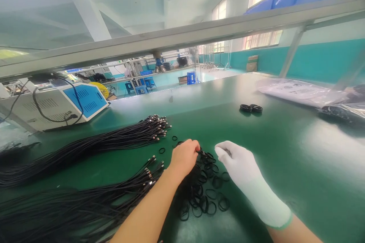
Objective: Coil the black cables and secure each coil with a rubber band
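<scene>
My bare left hand (184, 156) reaches over a heap of black rubber bands (211, 208) on the green table. Its fingers are closed at the upper edge of the heap, and whatever they hold is hidden. To the right of the bands, my right hand (241, 163) wears a white glove with thumb and fingers pinched together; I cannot make out anything between them. Left of the hands lie two bundles of black cables, a far bundle (114, 140) and a near bundle (114, 201), their metal plug ends pointing towards the heap. My left forearm covers part of the near bundle.
Two coiled black cables (251, 108) lie farther back on the green table (285, 152). A plastic bag (302, 93) rests at the right. A white and blue machine (62, 102) stands at the back left. A metal rail (182, 32) crosses above the table.
</scene>
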`<state>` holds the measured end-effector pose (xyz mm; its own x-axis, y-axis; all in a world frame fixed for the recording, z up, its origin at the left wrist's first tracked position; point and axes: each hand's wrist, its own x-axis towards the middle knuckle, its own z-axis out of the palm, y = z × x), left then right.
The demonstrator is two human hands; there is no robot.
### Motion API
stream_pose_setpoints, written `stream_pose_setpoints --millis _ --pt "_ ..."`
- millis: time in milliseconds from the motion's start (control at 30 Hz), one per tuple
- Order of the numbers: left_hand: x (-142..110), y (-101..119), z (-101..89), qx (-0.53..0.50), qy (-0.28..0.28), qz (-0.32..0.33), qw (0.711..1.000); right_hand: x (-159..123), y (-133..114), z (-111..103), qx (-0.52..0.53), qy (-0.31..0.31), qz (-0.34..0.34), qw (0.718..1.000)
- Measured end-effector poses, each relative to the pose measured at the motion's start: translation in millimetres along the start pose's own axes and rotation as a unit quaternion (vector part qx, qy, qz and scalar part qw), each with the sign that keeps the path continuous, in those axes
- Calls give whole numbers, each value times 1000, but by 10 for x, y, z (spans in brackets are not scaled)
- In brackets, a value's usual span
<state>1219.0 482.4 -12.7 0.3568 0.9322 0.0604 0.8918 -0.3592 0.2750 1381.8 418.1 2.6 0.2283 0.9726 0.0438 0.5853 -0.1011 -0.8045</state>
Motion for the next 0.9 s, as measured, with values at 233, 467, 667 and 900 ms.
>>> stream_pose_setpoints --millis 233,467,667,900 --pt "142 2 24 -63 9 33 997 53 67 26 -13 5 -10 1000" --pt "-20 -59 -196 -219 -57 50 973 39 111 193 51 -5 -51 997" --pt "-161 65 -286 -269 -44 34 961 43 58 121 78 -26 -33 996" --pt "-258 -29 -350 -231 -31 17 972 53 44 22 71 -5 -18 997"
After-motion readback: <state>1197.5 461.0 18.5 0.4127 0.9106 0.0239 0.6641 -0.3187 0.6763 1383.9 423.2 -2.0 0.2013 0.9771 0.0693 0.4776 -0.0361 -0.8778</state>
